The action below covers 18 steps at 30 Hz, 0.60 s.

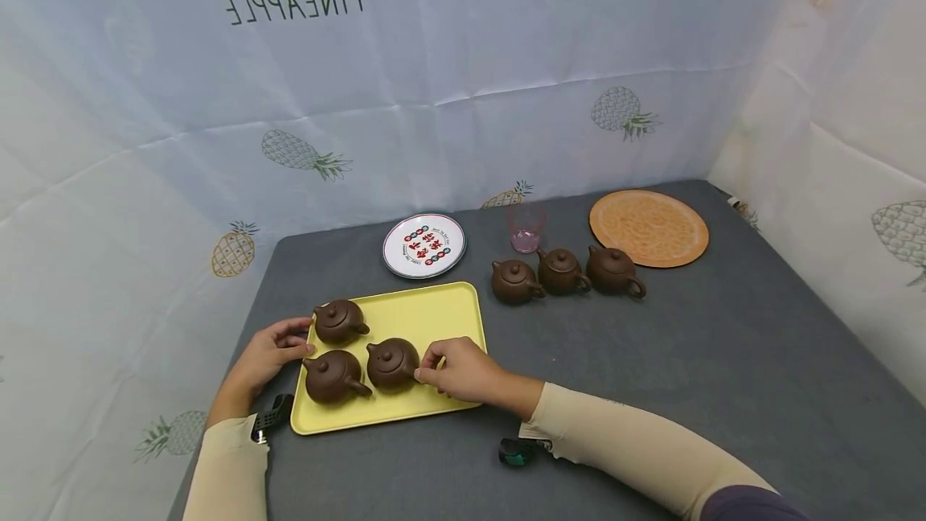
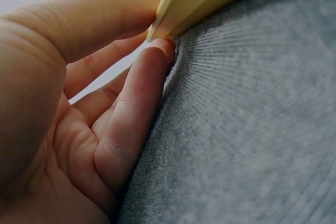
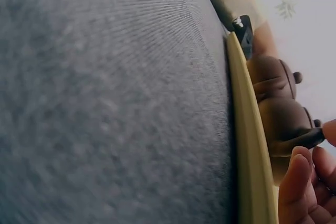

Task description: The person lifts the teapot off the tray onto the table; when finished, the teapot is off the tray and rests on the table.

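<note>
Three brown teapots stand on a yellow tray (image 1: 427, 308): one at the back left (image 1: 338, 320), one at the front left (image 1: 331, 378), and a third teapot (image 1: 391, 363) to its right. My right hand (image 1: 463, 372) pinches the handle of that third teapot between thumb and fingers. In the right wrist view, the handle (image 3: 310, 139) meets the fingertips, and the pot sits low behind the tray's rim. At the tray's left edge, my left hand (image 1: 262, 356) grips the rim. The left wrist view shows the thumb (image 2: 115, 17) against the rim and the fingers low at the cloth.
Several more things stand along the back: a white plate (image 1: 424, 246) with red lettering, a pink clear glass (image 1: 525, 230), and a round orange mat (image 1: 649, 228). Three further brown teapots (image 1: 559, 272) are in a row before the glass and mat. Grey cloth (image 1: 694, 392) covers the table.
</note>
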{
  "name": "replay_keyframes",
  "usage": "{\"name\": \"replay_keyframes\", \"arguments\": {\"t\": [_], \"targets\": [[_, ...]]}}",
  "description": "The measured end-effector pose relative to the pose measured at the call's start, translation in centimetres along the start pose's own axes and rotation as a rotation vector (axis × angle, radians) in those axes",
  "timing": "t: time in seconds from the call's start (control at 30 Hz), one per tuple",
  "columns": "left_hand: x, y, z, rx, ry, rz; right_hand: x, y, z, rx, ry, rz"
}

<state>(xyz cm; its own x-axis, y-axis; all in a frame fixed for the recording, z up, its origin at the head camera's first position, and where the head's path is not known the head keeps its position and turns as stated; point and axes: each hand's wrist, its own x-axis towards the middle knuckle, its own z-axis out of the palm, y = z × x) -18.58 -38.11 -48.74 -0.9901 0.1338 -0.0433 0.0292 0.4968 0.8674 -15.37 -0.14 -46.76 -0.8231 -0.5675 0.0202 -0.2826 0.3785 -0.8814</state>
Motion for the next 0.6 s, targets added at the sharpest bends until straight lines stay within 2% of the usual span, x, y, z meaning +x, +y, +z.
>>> {"name": "replay_keyframes", "arguments": {"t": [0.3,0.6], "targets": [[0.1,0.1,-0.1,0.013,0.004,-0.013,0.4,0.5,1.5,0.101,0.028,0.073],[0.1,0.0,0.0,0.026,0.008,-0.013,0.7,0.6,2.1,0.253,0.041,0.067]]}}
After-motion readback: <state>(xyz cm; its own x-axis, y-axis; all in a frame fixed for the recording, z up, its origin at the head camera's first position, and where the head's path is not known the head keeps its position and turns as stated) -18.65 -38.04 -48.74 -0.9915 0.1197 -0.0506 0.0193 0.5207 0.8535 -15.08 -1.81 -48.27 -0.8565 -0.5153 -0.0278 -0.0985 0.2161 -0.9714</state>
